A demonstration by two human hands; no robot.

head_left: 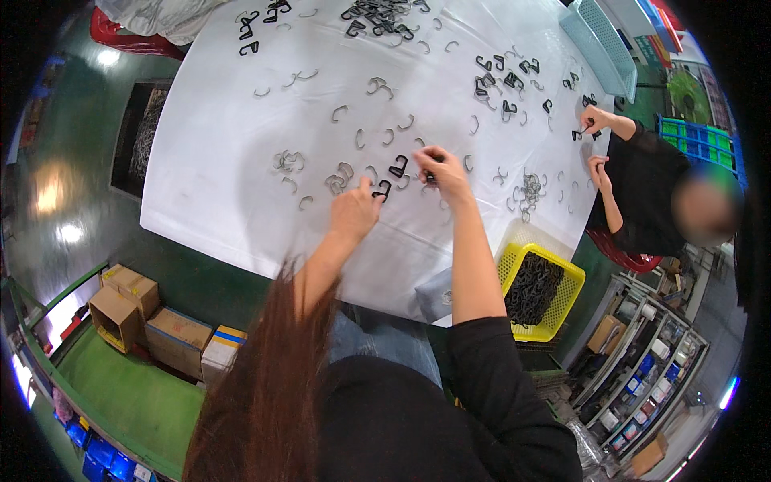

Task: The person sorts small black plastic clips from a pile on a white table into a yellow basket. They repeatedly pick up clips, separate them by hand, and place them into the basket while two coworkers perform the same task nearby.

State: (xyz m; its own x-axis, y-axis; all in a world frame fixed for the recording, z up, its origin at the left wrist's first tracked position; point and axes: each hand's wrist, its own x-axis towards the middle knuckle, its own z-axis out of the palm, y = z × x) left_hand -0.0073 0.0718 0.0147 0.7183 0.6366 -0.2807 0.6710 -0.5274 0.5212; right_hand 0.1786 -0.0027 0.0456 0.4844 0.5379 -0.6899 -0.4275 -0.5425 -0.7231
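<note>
Head view: the right hand [446, 177] is closed around a dark piece [431, 177], while the left hand [354, 213] has its fingertips at a black hook [382, 191], whether pinching I cannot tell. Between them on the bench [209, 153] lies another hook [398, 166]; wire clips [342, 177] beyond the left hand seem spread for easy picking. Right of the right hand, a yellow basket [570, 294] presumably keeps dark parts [533, 289] together.

Bright light washes the white tablecloth [201, 161], softly shadowed near; glare spots the green floor [88, 153] at left; edges bend toward black corners
</note>
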